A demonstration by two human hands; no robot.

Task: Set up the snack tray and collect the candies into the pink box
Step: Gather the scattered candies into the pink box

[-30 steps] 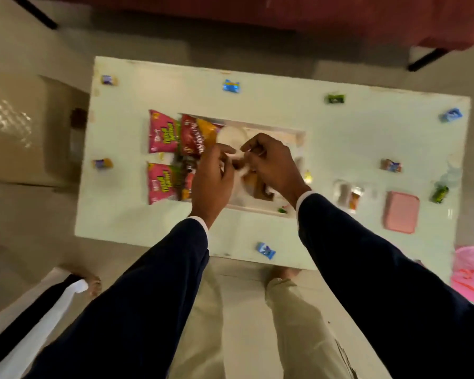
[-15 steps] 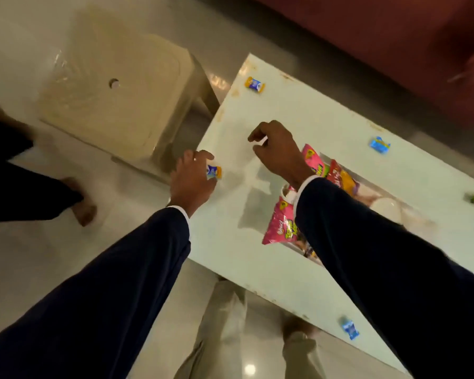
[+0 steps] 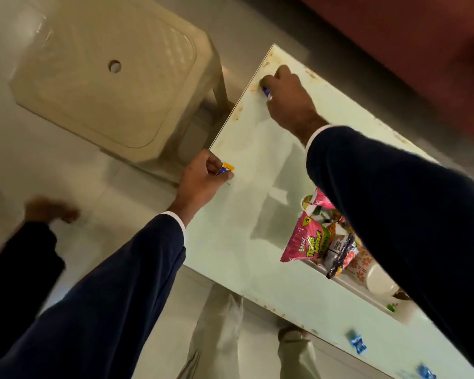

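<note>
A yellow-and-blue candy [image 3: 225, 168] is pinched between thumb and curled fingers of the left hand [image 3: 203, 181] at the table's [image 3: 230, 242] near-left edge; its long axis runs from 7 to 1 o'clock, yellow end toward 1 o'clock. A second candy [image 3: 266, 92], blue-purple, is gripped under the curled fingers of the right hand [image 3: 286, 97] at the far-left corner of the table, at 12 o'clock from the first; most of it is hidden, so its axis cannot be told.

A white tray [image 3: 367, 292] is seen at 4 o'clock from the left hand, partly covered by the right sleeve [image 3: 411, 214]. It holds a pink snack bag [image 3: 303, 239], glossy and crinkled, with its long axis from 7 to 1 o'clock, a dark packet [image 3: 341, 255] touching it at 3 o'clock, and a white bowl [image 3: 379, 279]. A small green piece [image 3: 391, 308] lies at the tray's near edge.

Two blue wrapped candies [image 3: 356, 343] [image 3: 425, 373] lie on the table at 5 o'clock, near its front edge.

The table top is smooth, pale and rectangular, with rust-coloured marks along its edges. A beige plastic stool [image 3: 104, 77], square with rounded corners and a central hole, stands at 10 o'clock from the table. The floor [image 3: 66, 170] is glossy.
</note>
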